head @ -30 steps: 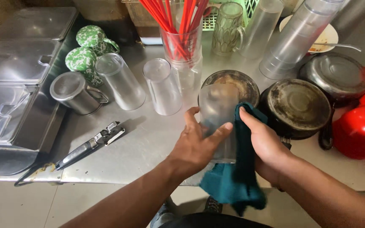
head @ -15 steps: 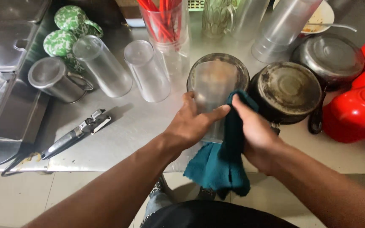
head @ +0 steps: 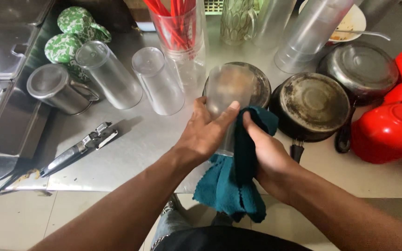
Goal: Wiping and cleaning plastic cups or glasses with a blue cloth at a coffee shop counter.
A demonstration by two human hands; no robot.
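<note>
**Clear tumbler held and wiped at the centre of the frame**

A clear plastic tumbler [head: 228, 100] sits at the centre of the frame, raised above the steel counter [head: 140, 153]. The left hand [head: 205, 132] wraps around its lower side, fingers curled and thumb pressed on the wall. The right hand [head: 268, 153] presses a teal cloth [head: 233, 186] against the tumbler's right side, fingers closed on the fabric, which hangs down toward the lower centre.

Just behind the tumbler lie upturned dark pans [head: 310, 104]. At the right edge sit red bowls [head: 389, 132]. Upper centre stands a cup of red straws [head: 177, 28]. To the left two more clear tumblers [head: 157, 79] stand upside down, then a steel mug [head: 56, 90], and a can opener [head: 77, 151] at lower left.
</note>
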